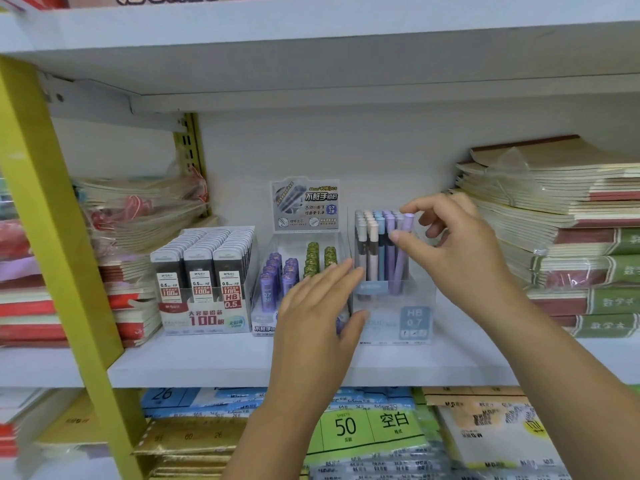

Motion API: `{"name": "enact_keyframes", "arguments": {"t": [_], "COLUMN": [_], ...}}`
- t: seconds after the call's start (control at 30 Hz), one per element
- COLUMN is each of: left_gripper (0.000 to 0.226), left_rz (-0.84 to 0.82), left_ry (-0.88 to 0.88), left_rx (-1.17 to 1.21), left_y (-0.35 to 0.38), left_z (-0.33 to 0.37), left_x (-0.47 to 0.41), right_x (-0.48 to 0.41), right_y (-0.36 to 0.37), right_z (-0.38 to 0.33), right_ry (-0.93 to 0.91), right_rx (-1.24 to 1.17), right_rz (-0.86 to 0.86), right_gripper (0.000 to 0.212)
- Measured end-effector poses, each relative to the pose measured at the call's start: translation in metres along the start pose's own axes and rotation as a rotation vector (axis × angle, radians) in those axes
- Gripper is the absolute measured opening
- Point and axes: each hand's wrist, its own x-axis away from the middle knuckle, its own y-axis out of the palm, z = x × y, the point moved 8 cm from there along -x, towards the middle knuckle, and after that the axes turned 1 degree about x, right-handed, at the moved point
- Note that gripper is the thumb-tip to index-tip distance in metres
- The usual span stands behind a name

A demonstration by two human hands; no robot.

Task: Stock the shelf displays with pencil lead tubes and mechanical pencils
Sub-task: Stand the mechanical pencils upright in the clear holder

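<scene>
While the white shelf [207, 365] is carrying tall stacks of notebooks [571, 237] at its right end and bagged notebooks [131, 216] at its left, three displays are standing side by side between them: a box of black 0.5 HB lead cases [204, 306], a clear display of purple and green lead tubes [270, 320] with a printed card rising behind it, and a clear HB 0.7 display box [412, 323], which is holding rows of pastel tubes. The stocking step appears to be going on at this last box. The left hand [311, 313] is lying released, its fingers straight against the box's left wall and its thumb at the front face, seemingly steadying it. The right hand [460, 244] is reaching in over the top and pinching the cap end of a lilac lead tube [401, 268] between thumb and forefinger. That tube is leaning rather than standing upright, its foot down among the front rows of the box and its top tipping to the right. It is probably being seated in a slot, though a lift out cannot be ruled out. If it is going in, the next move is calling for the tube to be brought upright and pressed down level with its neighbours, with the left hand bracing the light box so it is not sliding on the shelf.
</scene>
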Motion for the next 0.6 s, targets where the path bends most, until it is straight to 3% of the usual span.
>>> {"name": "enact_keyframes", "arguments": {"t": [0.17,0.4,0.5,0.6], "left_gripper": [0.057,0.058,0.056,0.040], "left_rz": [0.028,0.000,0.060,0.196], "left_ry": [0.006,-0.001,-0.017,0.027], "left_rx": [0.006,0.015,0.019,0.033], "left_y": [0.000,-0.001,-0.010,-0.030], "left_z": [0.001,0.002,0.004,0.008], "left_x": [0.000,0.002,0.011,0.031], "right_x": [-0.003,0.002,0.010,0.020], "right_y": [0.003,0.017,0.008,-0.017], "right_z": [0.007,0.022,0.016,-0.009], "right_ry": [0.025,0.074,0.054,-0.024], "right_rx": [0.038,0.189,0.136,-0.035], "right_rz": [0.041,-0.124,-0.145,-0.005], "right_gripper": [0.021,0.036,0.048,0.039]}}
